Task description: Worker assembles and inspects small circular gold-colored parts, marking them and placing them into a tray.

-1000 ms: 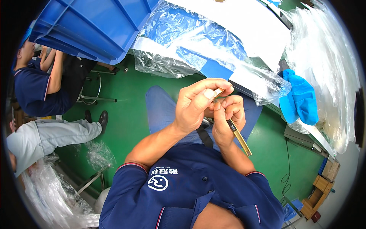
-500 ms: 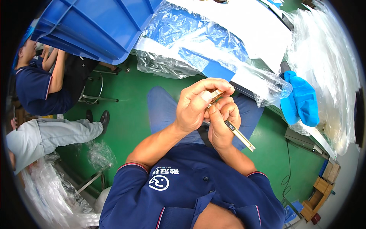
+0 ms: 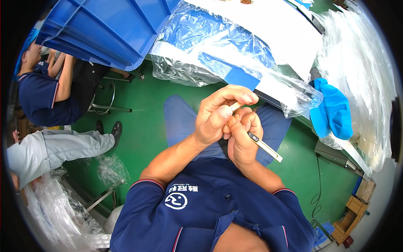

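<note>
slim metal strip point(image 3: 265, 147) | tan, dark near grip | tilted, free end lower right | above lap

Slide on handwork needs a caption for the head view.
Both hands, left hand and right hand, work a thin metal strip over the lap.

Crate point(image 3: 105, 29) far left, plastic sheeting point(image 3: 235, 59) beyond hands point(image 3: 228, 126), cloth point(image 3: 331, 109) right.
</note>
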`<state>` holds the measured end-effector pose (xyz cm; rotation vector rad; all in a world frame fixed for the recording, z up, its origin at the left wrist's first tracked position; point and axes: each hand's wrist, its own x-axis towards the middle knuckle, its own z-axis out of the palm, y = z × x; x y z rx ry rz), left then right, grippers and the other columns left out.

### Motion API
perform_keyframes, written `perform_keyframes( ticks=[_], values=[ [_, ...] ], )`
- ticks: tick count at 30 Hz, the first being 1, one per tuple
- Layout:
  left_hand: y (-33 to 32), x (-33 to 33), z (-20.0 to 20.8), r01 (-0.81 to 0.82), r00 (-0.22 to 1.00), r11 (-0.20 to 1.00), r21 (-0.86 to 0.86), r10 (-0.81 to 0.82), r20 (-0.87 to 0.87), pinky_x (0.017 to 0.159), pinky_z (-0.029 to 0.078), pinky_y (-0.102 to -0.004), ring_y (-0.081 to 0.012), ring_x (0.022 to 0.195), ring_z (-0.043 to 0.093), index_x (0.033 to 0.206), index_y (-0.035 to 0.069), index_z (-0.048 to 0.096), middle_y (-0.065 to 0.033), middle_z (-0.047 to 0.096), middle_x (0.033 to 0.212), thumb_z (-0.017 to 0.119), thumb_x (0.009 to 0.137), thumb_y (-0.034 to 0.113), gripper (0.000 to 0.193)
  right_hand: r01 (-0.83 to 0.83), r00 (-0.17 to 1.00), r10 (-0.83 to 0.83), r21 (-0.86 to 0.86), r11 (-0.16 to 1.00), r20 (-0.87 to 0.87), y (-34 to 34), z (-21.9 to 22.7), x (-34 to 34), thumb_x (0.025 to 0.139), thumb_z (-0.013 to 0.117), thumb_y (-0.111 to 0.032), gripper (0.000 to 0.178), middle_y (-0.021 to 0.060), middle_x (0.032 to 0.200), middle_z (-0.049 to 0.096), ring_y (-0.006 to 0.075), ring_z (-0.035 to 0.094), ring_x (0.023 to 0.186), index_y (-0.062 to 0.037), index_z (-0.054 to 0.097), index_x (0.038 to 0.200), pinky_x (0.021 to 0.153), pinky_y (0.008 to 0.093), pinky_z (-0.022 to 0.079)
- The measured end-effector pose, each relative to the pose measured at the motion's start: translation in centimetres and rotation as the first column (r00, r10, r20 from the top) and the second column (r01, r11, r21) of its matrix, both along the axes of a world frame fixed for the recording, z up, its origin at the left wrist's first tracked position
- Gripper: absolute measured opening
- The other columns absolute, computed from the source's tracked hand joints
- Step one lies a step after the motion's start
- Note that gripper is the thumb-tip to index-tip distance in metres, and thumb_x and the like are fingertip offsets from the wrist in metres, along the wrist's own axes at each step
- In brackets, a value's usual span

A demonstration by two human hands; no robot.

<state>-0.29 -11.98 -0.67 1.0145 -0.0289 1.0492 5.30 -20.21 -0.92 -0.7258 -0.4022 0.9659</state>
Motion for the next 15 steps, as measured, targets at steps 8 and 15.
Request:
perform_keyframes(
  ticks=[8, 15],
  values=[
    [-0.18, -0.14, -0.23, -0.007, 1.0, 1.0, -0.014, 0.007, -0.002, 0.075, 0.046, -0.0256, -0.0157, 0.086, 0.054, 0.101, -0.005, 0.054, -0.0202, 0.053, 0.108, 0.045, 0.087, 0.024, 0.033, -0.055, 0.997, 0.055, 0.001, 0.998, -0.049, 0.03, -0.36, 0.02, 0.083, 0.053, 0.007, 0.026, 0.005, 0.082, 0.048, 0.0108, 0.053, 0.062, -0.0085, 0.037, 0.07, 0.049, 0.0217, 0.044],
    [-0.07, 0.43, 0.04, -0.026, 0.999, 0.999, -0.023, 0.027, 0.022, 0.076, 0.045, -0.0251, -0.0169, 0.092, 0.052, 0.104, -0.002, 0.051, -0.0213, 0.05, 0.11, 0.046, 0.088, 0.028, 0.035, -0.097, 0.979, 0.1, 0.028, 0.995, -0.177, 0.19, -0.31, 0.36, 0.084, 0.053, 0.005, 0.023, 0.0057, 0.083, 0.048, 0.0143, 0.055, 0.064, -0.0088, 0.037, 0.073, 0.051, 0.0241, 0.045]
  ],
)
